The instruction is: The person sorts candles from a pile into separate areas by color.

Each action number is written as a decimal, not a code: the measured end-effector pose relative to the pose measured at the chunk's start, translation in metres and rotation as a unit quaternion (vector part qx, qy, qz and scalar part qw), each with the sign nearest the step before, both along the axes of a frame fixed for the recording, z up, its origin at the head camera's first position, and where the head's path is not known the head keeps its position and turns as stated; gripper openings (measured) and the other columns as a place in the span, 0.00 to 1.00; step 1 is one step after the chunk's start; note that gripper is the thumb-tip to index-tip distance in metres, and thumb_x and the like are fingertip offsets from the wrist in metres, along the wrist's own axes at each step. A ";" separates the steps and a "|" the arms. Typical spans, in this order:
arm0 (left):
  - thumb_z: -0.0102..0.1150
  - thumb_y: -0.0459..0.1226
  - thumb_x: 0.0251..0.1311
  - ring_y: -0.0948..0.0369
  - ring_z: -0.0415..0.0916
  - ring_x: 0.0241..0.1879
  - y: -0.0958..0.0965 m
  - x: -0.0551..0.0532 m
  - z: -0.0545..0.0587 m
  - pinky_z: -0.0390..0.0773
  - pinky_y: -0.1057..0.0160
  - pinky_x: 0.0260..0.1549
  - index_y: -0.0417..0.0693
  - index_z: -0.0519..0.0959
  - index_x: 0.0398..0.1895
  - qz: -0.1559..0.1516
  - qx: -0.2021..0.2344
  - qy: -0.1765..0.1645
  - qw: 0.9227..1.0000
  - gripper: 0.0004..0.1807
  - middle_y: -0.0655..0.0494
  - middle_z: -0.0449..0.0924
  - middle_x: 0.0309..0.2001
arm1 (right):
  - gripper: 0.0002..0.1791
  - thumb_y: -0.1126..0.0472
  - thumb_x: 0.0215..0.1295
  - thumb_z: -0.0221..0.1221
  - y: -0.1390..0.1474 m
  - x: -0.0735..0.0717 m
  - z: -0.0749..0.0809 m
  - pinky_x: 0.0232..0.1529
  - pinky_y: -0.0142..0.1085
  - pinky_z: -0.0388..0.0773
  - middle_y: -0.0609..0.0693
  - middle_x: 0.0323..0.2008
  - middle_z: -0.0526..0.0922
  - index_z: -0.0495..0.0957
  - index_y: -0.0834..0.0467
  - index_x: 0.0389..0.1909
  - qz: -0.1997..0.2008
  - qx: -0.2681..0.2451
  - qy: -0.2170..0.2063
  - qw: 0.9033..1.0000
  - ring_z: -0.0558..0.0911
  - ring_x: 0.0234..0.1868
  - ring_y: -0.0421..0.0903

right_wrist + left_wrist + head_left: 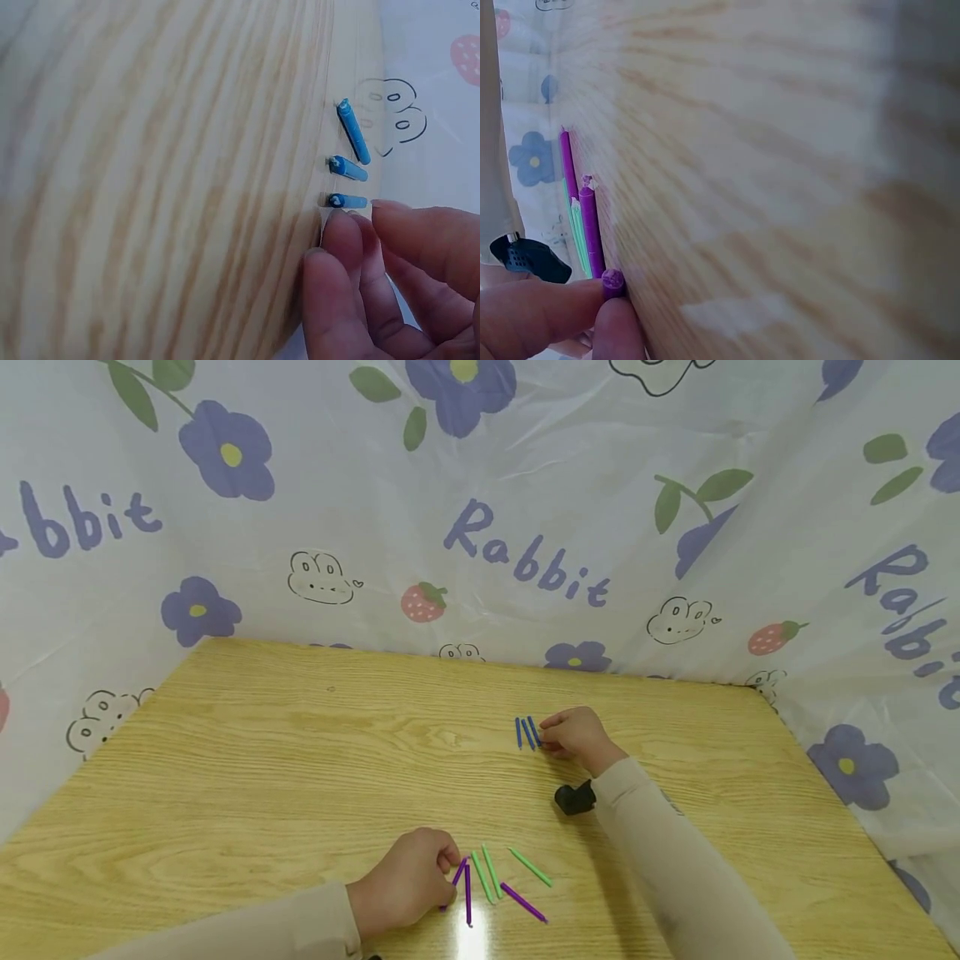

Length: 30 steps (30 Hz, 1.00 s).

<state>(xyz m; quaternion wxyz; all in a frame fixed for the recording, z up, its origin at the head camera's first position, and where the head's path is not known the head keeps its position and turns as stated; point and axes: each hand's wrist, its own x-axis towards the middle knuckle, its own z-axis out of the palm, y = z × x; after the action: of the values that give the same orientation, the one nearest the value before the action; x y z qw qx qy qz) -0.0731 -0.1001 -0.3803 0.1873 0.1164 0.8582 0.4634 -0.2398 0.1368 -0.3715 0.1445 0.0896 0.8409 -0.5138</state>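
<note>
My left hand [408,878] pinches a purple candle [613,282] between thumb and finger, its end showing between the fingertips in the left wrist view. Right next to it lies a second purple candle [468,896], with a third purple candle [523,902] farther right. Three light green candles [531,867] lie around them on the table. Farther back, three blue candles [525,732] form a loose row. My right hand [576,737] is at the right end of that row, fingers bent, fingertips right beside the nearest blue candle [349,201] with none between them.
The wood-grain table [300,777] runs back to a white cloth [390,510] printed with flowers and rabbits, which also hangs along the sides. A black device [575,798] sits at my right wrist, just above the tabletop.
</note>
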 end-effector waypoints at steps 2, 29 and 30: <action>0.64 0.18 0.42 0.58 0.65 0.29 0.000 0.000 0.000 0.72 0.65 0.27 0.36 0.76 0.31 0.000 0.000 0.001 1.000 0.13 0.52 0.69 0.28 | 0.15 0.70 0.64 0.59 0.001 0.000 0.000 0.34 0.34 0.81 0.58 0.40 0.84 0.78 0.69 0.51 0.003 -0.003 0.000 1.000 0.81 0.30 0.42; 0.64 0.18 0.43 0.59 0.66 0.29 0.000 0.000 0.001 0.73 0.64 0.27 0.36 0.76 0.32 -0.007 0.020 -0.003 1.000 0.13 0.52 0.69 0.29 | 0.18 0.67 0.66 0.58 0.017 0.035 0.011 0.38 0.40 0.80 0.61 0.50 0.80 0.77 0.66 0.56 0.100 0.049 0.087 0.990 0.80 0.35 0.48; 0.64 0.19 0.43 0.59 0.66 0.29 0.000 0.000 0.001 0.73 0.64 0.27 0.36 0.76 0.32 -0.007 0.018 -0.002 1.000 0.13 0.52 0.70 0.29 | 0.18 0.67 0.65 0.58 0.016 0.038 0.012 0.38 0.40 0.79 0.60 0.48 0.81 0.77 0.65 0.55 0.101 0.050 0.088 0.990 0.80 0.33 0.47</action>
<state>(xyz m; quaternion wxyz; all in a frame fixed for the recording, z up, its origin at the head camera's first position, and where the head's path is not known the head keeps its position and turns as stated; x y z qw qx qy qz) -0.0733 -0.1004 -0.3794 0.1899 0.1255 0.8484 0.4778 -0.2019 0.1529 -0.3594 0.1164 -0.0340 0.8796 -0.4599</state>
